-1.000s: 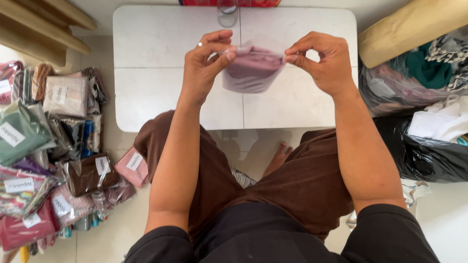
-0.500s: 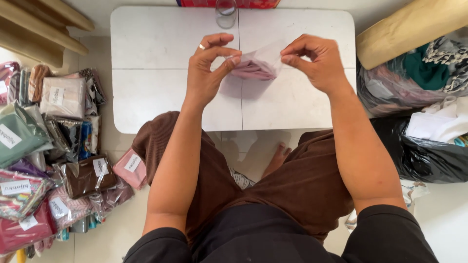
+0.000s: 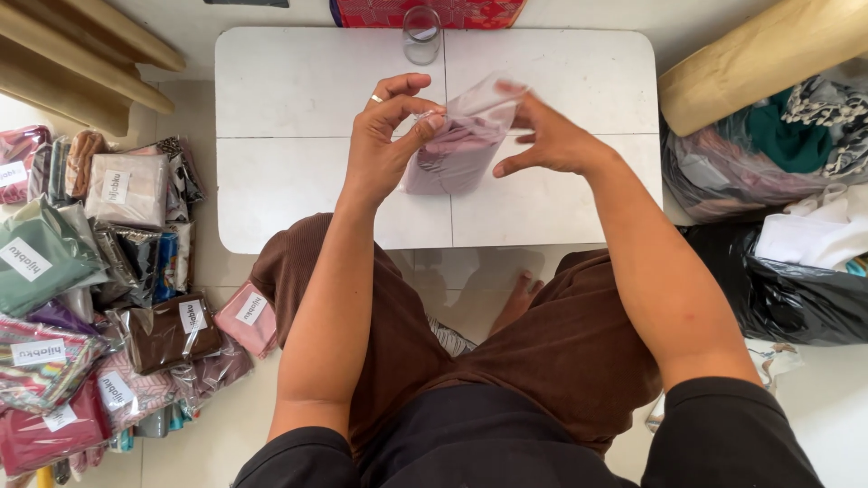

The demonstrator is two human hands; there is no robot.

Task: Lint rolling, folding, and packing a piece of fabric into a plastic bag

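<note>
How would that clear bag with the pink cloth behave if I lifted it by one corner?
The clear bag would probably sag: it already bends between the left hand and right hand. Its glossy film looks slippery. With only folded cloth inside, it is likely light and not fragile.

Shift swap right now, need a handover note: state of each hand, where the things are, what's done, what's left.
Left hand: pinching the upper edge of the clear plastic bag with folded mauve cloth inside, held just above the white low table.
Right hand: fingers at the bag's top right corner, gripping the open flap.
Done: the cloth sits inside the bag; a pile of bagged, labelled cloths lies on the floor on the left.
Left: the bag's flap looks not yet closed, and no label shows on it. Loose cloths in the black plastic sack on the right look unpacked.
</note>
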